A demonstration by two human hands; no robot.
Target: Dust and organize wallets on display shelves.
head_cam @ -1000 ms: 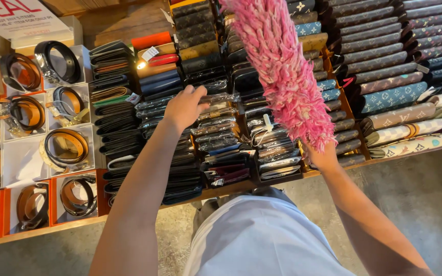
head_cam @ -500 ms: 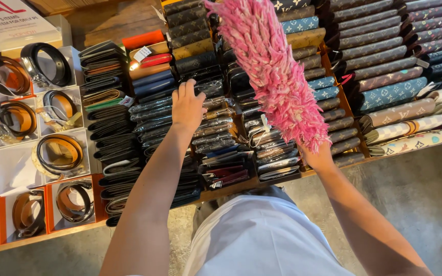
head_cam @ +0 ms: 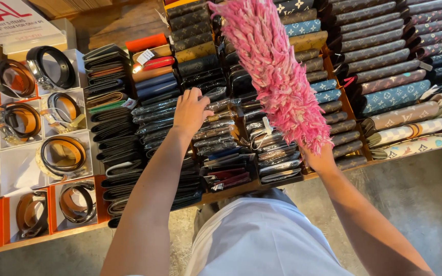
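You dust a display shelf of wallets.
Your right hand (head_cam: pixel 319 159) grips the pink duster (head_cam: pixel 274 66) over the middle rows; your left hand (head_cam: pixel 190 110), fingers curled, steadies wrapped wallets (head_cam: pixel 216 130) near the front edge.

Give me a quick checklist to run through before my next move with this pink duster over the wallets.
1. Grip on the pink feather duster: right hand is closed round its base. Ok.
2. Duster head over the display: it hangs above the middle rows of wallets; whether it touches them, cannot tell.
3. Left hand: fingers rest on the plastic-wrapped wallets, holding nothing. Ok.
4. Wallet rows: stacked on edge in their trays, none seen fallen. Ok.
5. Coiled belts in boxes: off to the left, apart from both hands. Ok.
6. Loose price tag under the duster: could snag. Cannot tell.
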